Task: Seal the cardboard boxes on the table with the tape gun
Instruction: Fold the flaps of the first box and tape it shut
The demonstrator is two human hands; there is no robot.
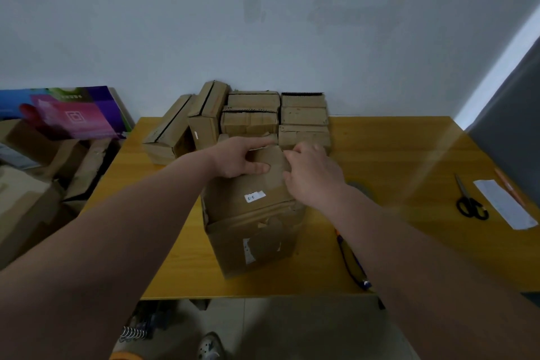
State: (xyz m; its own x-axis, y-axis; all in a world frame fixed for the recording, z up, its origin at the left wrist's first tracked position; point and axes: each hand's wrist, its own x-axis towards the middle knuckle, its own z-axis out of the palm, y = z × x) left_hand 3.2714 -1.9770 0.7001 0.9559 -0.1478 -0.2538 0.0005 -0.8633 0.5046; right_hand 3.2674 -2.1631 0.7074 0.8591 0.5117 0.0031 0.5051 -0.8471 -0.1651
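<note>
A large worn cardboard box (254,231) with a small white label stands in the middle of the yellow table (394,155). My left hand (238,158) grips the far end of the box's top flap, thumb on top and fingers over the edge. At the flap's right edge my right hand (314,174) holds on with curled fingers. The tape gun (352,261) lies on the table right of the box, mostly hidden under my right forearm; only its orange and blue frame and a bit of the roll show.
Several small cardboard boxes (277,117) are stacked against the wall behind the large box. Black scissors (470,203), a white paper strip (505,204) and an orange pen (507,185) lie at the table's right. Flattened cartons (43,172) pile up left of the table.
</note>
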